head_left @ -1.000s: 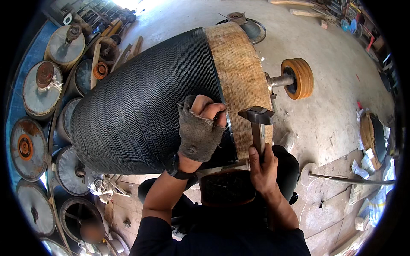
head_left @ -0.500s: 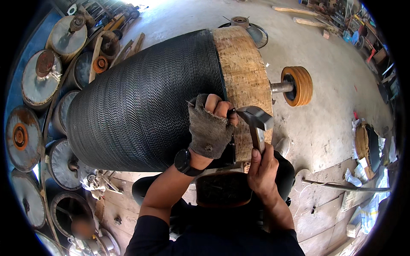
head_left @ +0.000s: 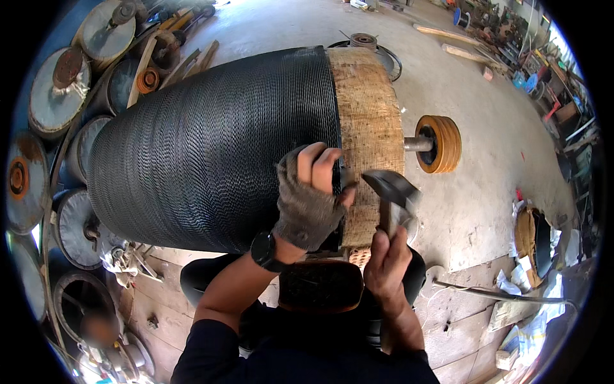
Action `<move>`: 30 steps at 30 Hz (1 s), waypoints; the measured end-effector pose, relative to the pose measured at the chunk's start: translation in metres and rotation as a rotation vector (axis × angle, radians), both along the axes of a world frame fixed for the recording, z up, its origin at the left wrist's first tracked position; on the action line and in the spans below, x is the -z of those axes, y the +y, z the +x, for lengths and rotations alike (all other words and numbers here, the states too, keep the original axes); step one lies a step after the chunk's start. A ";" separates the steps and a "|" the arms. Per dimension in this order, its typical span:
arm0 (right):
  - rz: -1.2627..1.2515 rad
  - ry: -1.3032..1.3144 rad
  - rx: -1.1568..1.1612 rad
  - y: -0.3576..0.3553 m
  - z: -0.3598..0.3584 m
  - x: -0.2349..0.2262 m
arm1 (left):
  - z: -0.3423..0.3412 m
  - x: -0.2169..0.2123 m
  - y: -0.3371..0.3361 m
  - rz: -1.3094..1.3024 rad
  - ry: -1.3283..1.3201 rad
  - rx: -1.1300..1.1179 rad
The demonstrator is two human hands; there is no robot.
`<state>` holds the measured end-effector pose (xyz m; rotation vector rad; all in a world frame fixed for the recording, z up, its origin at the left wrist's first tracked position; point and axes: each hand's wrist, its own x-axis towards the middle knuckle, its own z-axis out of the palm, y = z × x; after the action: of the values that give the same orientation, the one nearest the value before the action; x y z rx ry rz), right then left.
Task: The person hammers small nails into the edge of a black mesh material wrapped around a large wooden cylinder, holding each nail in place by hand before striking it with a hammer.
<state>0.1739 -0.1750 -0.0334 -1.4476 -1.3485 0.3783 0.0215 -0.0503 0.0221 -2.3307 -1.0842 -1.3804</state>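
A large roller lies across in front of me, its barrel wrapped in tight rows of black, toothed-looking strip [head_left: 211,147]. Its right end is a bare wooden band [head_left: 368,96]. My left hand [head_left: 310,198], in a grey fingerless glove, rests at the edge where the black winding meets the wood. Its thumb and fingers close around a small dark piece, blurred and partly hidden. My right hand [head_left: 389,262] grips a hammer [head_left: 391,189] by its wooden handle; the blurred head is over the wooden band, just right of my left fingers.
A grooved orange-brown pulley [head_left: 441,144] sits on the roller's shaft [head_left: 417,144]. A dark tray [head_left: 320,286] is between my knees. Several drums with round metal ends [head_left: 59,89] line the left side. Timber boards [head_left: 457,35] lie at the far right, and a bent rod [head_left: 499,293] at the lower right.
The hammer head has tilted and moved slightly down. My left fingers have loosened a little and shifted slightly left. The whole view has shifted slightly.
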 end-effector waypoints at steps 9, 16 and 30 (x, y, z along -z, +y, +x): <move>-0.017 0.029 0.006 -0.001 -0.005 0.009 | -0.015 0.038 -0.026 0.056 -0.129 -0.045; -0.116 -0.190 0.054 0.021 -0.015 0.001 | -0.020 0.064 -0.016 0.054 -0.224 0.018; 0.012 0.281 0.049 -0.003 -0.028 0.001 | -0.024 0.074 -0.017 0.042 -0.212 0.011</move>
<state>0.1457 -0.1781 -0.0345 -1.3589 -1.0862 0.5199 -0.0028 -0.0671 -0.0521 -2.2034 -1.0869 -1.6682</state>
